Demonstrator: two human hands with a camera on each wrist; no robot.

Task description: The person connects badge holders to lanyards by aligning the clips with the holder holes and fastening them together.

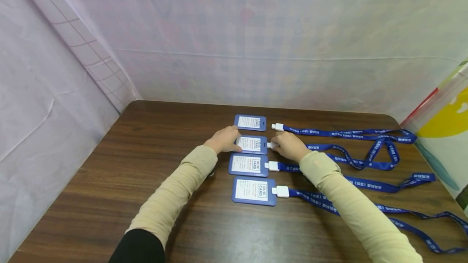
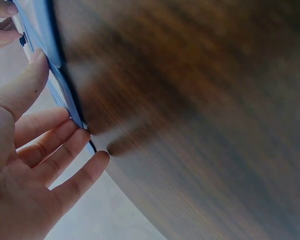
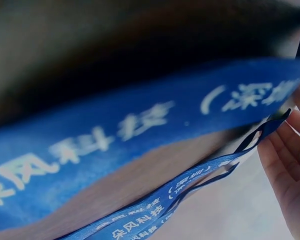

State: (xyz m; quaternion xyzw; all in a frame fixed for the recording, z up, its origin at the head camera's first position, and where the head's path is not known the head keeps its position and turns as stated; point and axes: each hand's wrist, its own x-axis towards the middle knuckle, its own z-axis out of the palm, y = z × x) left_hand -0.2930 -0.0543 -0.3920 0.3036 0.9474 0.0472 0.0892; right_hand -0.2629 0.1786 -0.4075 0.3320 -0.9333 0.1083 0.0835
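Several blue ID card holders lie in a column on the table. My left hand [image 1: 224, 139] holds the second card holder from the back [image 1: 251, 144] by its left end, thumb at the near corner and fingers at the far one. In the left wrist view, its fingertips reach down to the wood beside the blue edge. My right hand [image 1: 290, 146] pinches the white clip [image 1: 270, 145] of a blue lanyard [image 1: 351, 160], right at that holder's slotted end. In the right wrist view, the lanyard strap [image 3: 140, 125] with white lettering runs up to the fingers.
At the back, a card holder [image 1: 250, 122] lies apart from its lanyard's white clip [image 1: 278, 127]. Two nearer card holders, one in front [image 1: 254, 190], have clips at their slots. Lanyards spread rightward across the brown table [image 1: 120, 182]. A pale curtain [image 1: 256, 52] hangs behind.
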